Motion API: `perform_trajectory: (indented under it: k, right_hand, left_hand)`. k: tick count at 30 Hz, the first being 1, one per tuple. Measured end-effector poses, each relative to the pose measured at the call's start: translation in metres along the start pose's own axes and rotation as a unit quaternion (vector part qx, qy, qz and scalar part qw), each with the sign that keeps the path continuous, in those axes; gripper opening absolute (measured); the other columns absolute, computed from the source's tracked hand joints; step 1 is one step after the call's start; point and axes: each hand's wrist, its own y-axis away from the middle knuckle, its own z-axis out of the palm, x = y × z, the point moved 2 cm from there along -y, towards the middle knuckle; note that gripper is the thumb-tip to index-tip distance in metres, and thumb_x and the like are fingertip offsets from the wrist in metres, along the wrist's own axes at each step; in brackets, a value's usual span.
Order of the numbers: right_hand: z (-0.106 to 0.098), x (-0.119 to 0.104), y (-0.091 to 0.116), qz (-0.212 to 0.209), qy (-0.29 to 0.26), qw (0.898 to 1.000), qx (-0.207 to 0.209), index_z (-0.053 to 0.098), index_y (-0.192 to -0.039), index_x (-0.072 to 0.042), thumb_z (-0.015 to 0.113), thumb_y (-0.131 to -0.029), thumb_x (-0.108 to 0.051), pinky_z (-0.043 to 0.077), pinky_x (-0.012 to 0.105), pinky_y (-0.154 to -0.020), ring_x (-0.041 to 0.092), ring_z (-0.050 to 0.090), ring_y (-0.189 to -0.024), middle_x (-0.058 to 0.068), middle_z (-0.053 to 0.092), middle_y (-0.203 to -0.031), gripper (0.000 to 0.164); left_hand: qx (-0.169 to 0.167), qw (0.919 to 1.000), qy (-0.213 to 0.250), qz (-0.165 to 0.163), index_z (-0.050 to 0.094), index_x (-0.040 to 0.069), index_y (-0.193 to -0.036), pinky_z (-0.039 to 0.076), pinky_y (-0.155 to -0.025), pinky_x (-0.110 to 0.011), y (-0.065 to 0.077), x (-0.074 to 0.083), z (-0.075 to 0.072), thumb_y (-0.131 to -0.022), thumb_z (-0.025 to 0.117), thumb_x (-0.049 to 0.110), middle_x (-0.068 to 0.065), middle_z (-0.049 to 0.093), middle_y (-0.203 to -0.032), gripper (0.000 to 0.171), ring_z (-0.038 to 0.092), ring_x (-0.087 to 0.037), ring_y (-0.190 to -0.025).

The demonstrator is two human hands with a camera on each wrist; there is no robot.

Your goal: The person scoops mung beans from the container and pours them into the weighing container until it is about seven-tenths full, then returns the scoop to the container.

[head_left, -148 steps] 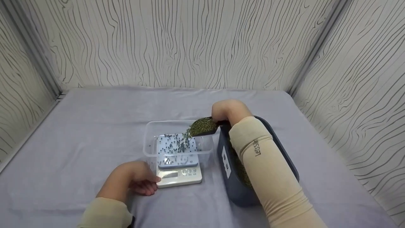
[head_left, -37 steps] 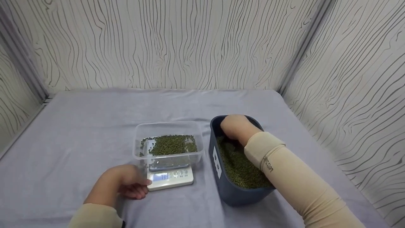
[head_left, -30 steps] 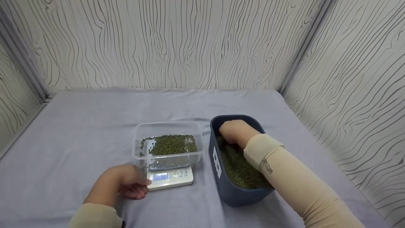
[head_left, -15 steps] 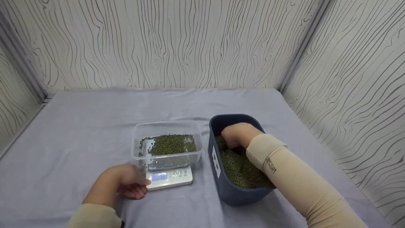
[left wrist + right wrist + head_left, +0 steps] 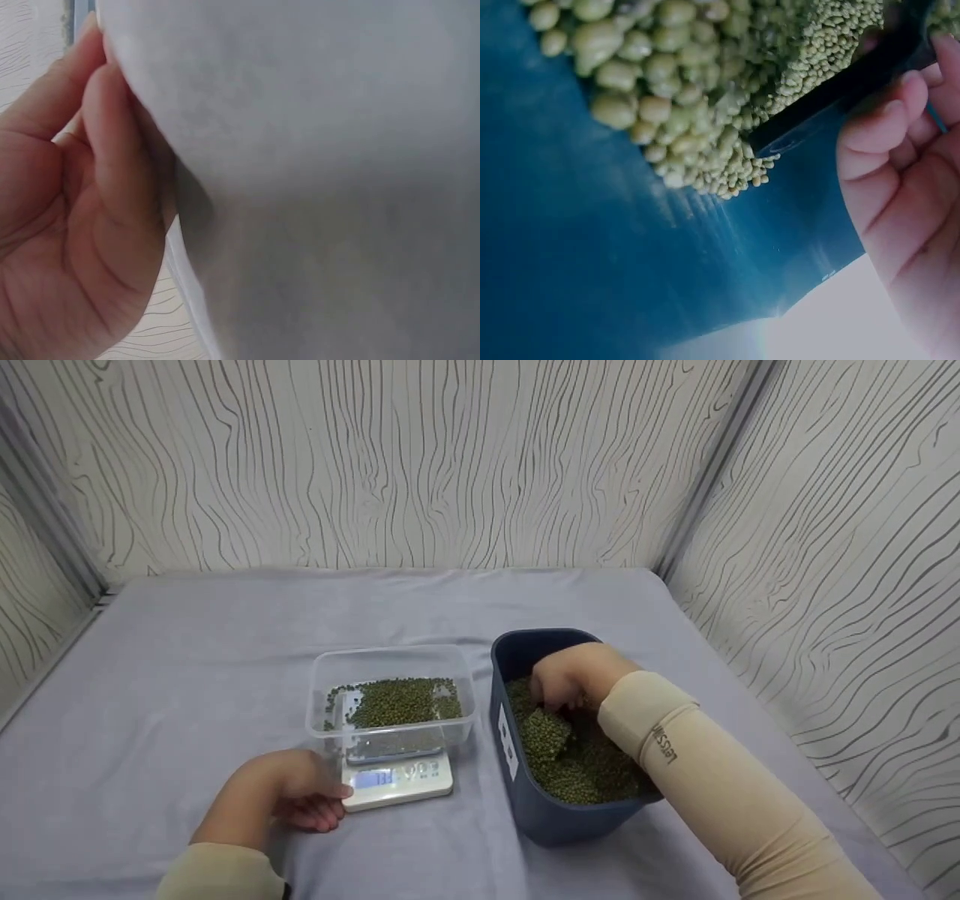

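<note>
My right hand (image 5: 574,675) is down inside a deep dark-blue bin (image 5: 559,817) of green mung beans (image 5: 577,787). It grips the handle of a black scoop (image 5: 825,97), whose bowl is heaped with beans. To the left, a white kitchen scale (image 5: 431,786) with lit digits on its display carries a clear plastic container (image 5: 319,667). A layer of mung beans (image 5: 397,701) covers much of the container's floor, mostly towards the middle and right. My left hand (image 5: 300,784) holds the scale's front left corner, thumb at its edge and the other fingers curled below.
A pale lavender cloth (image 5: 225,660) covers the table. Wood-grain patterned panels (image 5: 397,465) enclose the back and both sides. A white label (image 5: 508,746) is on the bin's left wall, and a narrow gap separates bin and container.
Earlier the scoop poured beans into the clear container, and its bean layer has grown. The right hand has since gone into the bin and brought up a heaped scoop; the left hand stays at the scale.
</note>
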Motion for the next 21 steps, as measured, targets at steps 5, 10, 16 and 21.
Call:
perform_trajectory:
  k: [5, 10, 16, 21]
  right_hand:
    - [-0.004, 0.005, 0.006, -0.002, -0.035, 0.999, -0.013, 0.049, -0.063, -0.017, 0.051, -0.086, -0.004, 0.041, 0.024, -0.048, 0.012, 0.047, -0.053, -0.002, 0.044, -0.058, 0.027]
    - [-0.007, 0.008, 0.012, -0.021, -0.057, 0.998, -0.006, 0.039, -0.058, -0.016, 0.05, -0.083, -0.001, 0.042, 0.024, -0.051, 0.012, 0.045, -0.051, -0.003, 0.034, -0.054, 0.032]
    - [-0.011, 0.012, 0.017, -0.027, -0.088, 0.996, 0.003, 0.034, -0.057, -0.018, 0.049, -0.083, 0.0, 0.041, 0.023, -0.051, 0.012, 0.046, -0.052, -0.005, 0.036, -0.054, 0.035]
    - [-0.016, 0.015, 0.022, -0.027, -0.118, 0.993, -0.003, 0.029, -0.058, -0.017, 0.047, -0.085, 0.001, 0.043, 0.024, -0.054, 0.011, 0.047, -0.051, -0.005, 0.029, -0.054, 0.037]
  left_hand:
    - [-0.006, 1.0, 0.002, -0.002, 0.067, -0.003, -0.078, 0.052, -0.054, -0.02, 0.0, 0.0, 0.0, -0.086, 0.062, 0.021, -0.007, 0.065, -0.066, 0.025, 0.061, -0.011, -0.054]
    - [-0.01, 0.9999, 0.005, -0.007, 0.066, -0.003, -0.078, 0.052, -0.055, -0.02, 0.001, 0.0, 0.0, -0.086, 0.062, 0.022, -0.007, 0.064, -0.066, 0.026, 0.06, -0.01, -0.054]
    - [-0.007, 0.9998, 0.01, -0.015, 0.066, -0.003, -0.079, 0.053, -0.055, -0.021, 0.0, 0.001, 0.0, -0.086, 0.062, 0.021, -0.008, 0.065, -0.068, 0.025, 0.06, -0.011, -0.055]
    - [-0.006, 0.9999, 0.004, -0.015, 0.066, -0.003, -0.078, 0.053, -0.056, -0.021, 0.0, 0.001, 0.0, -0.086, 0.062, 0.021, -0.008, 0.065, -0.068, 0.026, 0.061, -0.011, -0.055]
